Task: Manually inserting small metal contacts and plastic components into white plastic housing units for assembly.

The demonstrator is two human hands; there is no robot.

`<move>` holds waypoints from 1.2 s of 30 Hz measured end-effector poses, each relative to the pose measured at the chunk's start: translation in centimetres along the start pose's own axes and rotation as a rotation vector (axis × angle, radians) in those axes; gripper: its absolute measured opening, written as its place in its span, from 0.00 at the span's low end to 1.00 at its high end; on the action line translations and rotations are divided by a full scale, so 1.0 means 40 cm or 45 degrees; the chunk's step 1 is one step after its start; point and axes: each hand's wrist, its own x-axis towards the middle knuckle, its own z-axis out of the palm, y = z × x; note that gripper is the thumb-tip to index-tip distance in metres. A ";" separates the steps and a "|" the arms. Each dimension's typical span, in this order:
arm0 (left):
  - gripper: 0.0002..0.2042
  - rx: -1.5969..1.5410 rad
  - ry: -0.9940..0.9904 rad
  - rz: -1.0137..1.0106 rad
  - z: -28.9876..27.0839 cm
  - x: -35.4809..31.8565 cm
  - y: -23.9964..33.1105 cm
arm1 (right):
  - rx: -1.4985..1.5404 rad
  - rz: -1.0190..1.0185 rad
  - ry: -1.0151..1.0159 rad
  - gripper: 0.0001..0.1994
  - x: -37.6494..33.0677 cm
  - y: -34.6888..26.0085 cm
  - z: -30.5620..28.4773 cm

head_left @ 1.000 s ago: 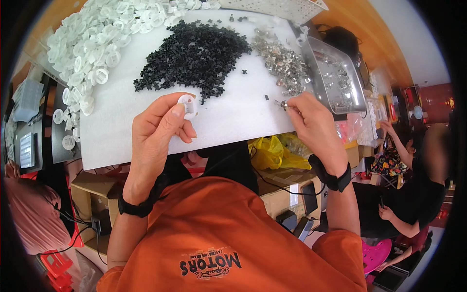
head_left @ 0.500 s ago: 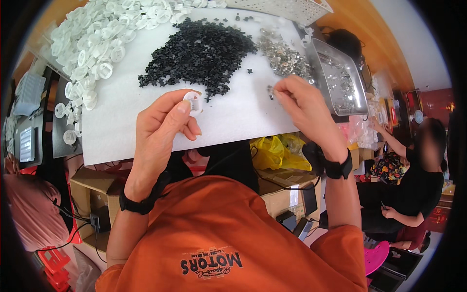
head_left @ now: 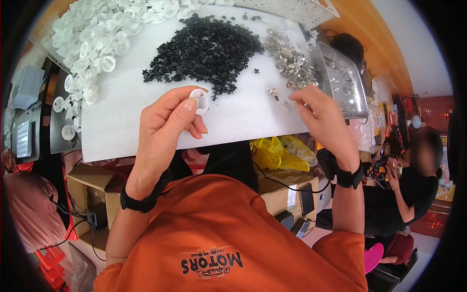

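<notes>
The left hand [head_left: 163,129] is raised over the near part of the white table [head_left: 121,126], pinching a small white plastic ring [head_left: 199,99] between thumb and curled fingers. The ring is round, so it has no clear long axis; its flat open face turns up toward the camera and slightly to the right, with a small tab or insert showing near its middle. The right hand [head_left: 321,119] hovers just to the right, fingers drawn together at the tips near a few loose metal bits [head_left: 271,91]; whether it actually grips one is too small to tell. Beyond the hands lies a heap of small black cross-shaped pieces [head_left: 206,48], with a heap of white rings [head_left: 97,34] at the far left and a pile of shiny metal parts [head_left: 289,61] to the right, beside a metal tray [head_left: 357,97]. Both wrists carry black bands. Another person [head_left: 413,190] sits at the far right, well apart from the table.
</notes>
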 end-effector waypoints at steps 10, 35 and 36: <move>0.13 -0.051 0.029 -0.002 0.008 -0.002 0.002 | -0.106 -0.117 0.114 0.06 -0.014 0.016 0.045; 0.16 -0.159 -0.025 -0.033 -0.008 0.002 0.006 | 1.063 -0.042 -0.080 0.06 0.105 -0.225 0.106; 0.16 -0.209 -0.027 -0.043 -0.007 0.003 0.007 | 1.102 -0.052 -0.092 0.06 0.109 -0.229 0.116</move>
